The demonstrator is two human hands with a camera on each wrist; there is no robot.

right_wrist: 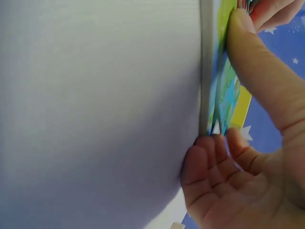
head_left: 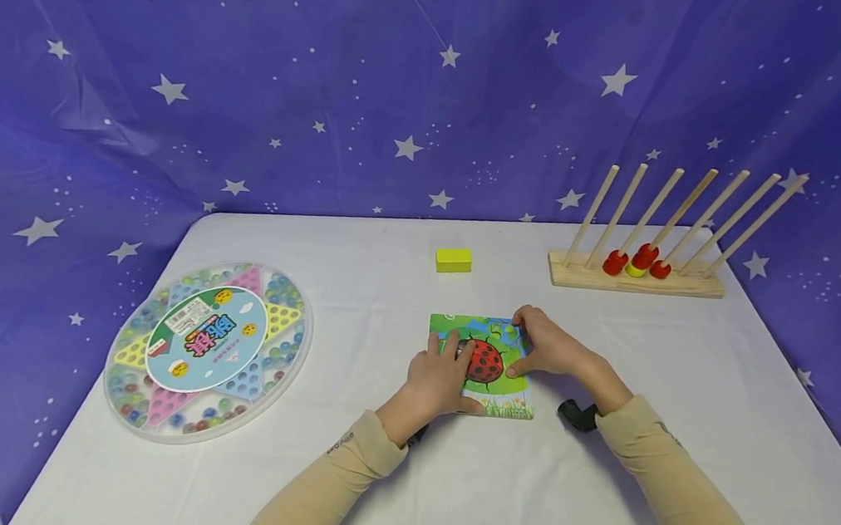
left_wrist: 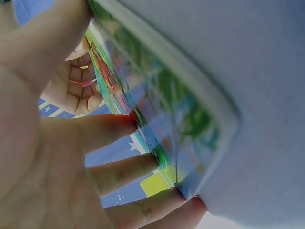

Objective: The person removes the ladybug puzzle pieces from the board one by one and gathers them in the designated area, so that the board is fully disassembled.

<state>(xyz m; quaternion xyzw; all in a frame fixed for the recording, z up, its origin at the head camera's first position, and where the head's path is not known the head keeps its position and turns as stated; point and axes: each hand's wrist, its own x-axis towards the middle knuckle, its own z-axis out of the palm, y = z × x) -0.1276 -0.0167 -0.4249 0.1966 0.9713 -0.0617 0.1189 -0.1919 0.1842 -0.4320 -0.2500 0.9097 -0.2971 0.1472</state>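
Observation:
A square ladybug jigsaw puzzle [head_left: 484, 360] lies flat on the white table, with a red spotted ladybug on a green and blue picture. My left hand [head_left: 441, 379] rests across its left side, fingers spread and fairly straight, thumb near the front edge. In the left wrist view, the fingertips [left_wrist: 147, 161] touch the puzzle's glossy face. My right hand [head_left: 552, 347] grips the far right corner; in the right wrist view the thumb [right_wrist: 252, 57] lies on the face while curled fingers [right_wrist: 202, 164] hold the edge. A narrow gap shows between the board and its top layer there.
Beyond the puzzle lies a yellow block [head_left: 454, 260]. A wooden peg stand [head_left: 636, 286] with several red and yellow beads is at the back right. To the left sits a round Chinese checkers box [head_left: 208, 351] with marbles. A starry blue curtain [head_left: 376, 83] hangs behind the table.

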